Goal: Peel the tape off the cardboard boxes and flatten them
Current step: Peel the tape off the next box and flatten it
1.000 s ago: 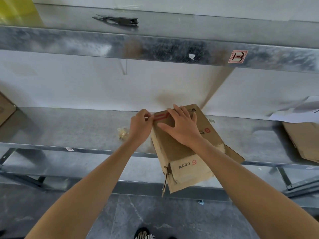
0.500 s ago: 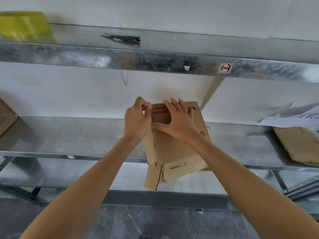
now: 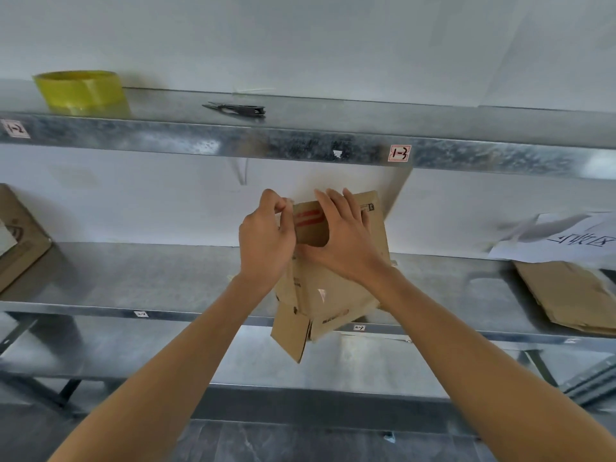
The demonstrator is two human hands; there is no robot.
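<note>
A small brown cardboard box (image 3: 320, 295) is held up in front of the middle metal shelf (image 3: 133, 275), tilted, with loose flaps hanging below. Red stripes of tape (image 3: 308, 217) run across its top end. My left hand (image 3: 265, 241) pinches the box's upper left corner at the tape's end. My right hand (image 3: 343, 241) lies spread over the box's face with its thumb hooked under an edge, gripping it.
A yellow tape roll (image 3: 80, 90) and a black cutter (image 3: 238, 110) lie on the top shelf (image 3: 466, 151). Flattened cardboard (image 3: 573, 295) and white paper (image 3: 560, 241) rest at the right, another box (image 3: 20, 238) at the left.
Both hands have lifted the box off the middle shelf and raised it toward the top shelf. The view has tilted upward, bringing the yellow tape roll into sight.
</note>
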